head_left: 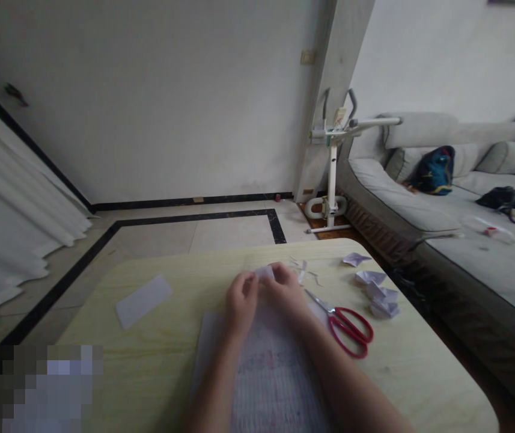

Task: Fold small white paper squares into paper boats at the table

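Observation:
Between my two hands, above the top edge of a written sheet, is a small piece of white paper (264,273). My left hand (241,296) pinches its left side, and my right hand (286,290) grips its right side with the fingers bent. Under my forearms lies the ruled sheet (268,373) covered in handwriting. Red-handled scissors (346,325) rest to the right of my right wrist, blades pointing up and left. Thin paper scraps (303,272) are scattered just beyond my right hand. My fingers partly hide the small paper, so its folds cannot be made out.
Several folded paper pieces (377,288) line the right side of the wooden table (158,367). A blank paper rectangle (143,300) lies at the left. Past the table stand a white exercise machine (332,174) and a grey sofa (419,216) holding bags.

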`<control>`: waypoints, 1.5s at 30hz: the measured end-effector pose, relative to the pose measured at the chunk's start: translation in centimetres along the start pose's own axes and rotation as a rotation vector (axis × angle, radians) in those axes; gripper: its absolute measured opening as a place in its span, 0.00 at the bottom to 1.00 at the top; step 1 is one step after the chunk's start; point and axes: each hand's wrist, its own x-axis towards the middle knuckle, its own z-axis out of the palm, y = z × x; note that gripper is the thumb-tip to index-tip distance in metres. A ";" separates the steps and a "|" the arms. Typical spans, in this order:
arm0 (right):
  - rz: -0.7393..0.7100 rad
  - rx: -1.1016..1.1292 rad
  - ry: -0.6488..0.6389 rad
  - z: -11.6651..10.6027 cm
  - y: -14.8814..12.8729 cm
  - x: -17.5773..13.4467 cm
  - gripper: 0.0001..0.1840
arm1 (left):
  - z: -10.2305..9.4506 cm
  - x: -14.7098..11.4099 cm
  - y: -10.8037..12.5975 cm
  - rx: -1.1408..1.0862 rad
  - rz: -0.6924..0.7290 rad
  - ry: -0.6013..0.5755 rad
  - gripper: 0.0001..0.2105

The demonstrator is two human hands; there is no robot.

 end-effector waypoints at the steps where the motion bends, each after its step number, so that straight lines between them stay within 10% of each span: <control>1: -0.002 0.010 0.000 0.0 0.0 0.0 0.03 | 0.0 0.0 0.0 0.006 0.002 -0.005 0.10; 45: 0.137 0.083 0.026 -0.2 -0.5 0.0 0.08 | -0.1 -0.1 0.6 -0.109 -0.082 -0.063 0.12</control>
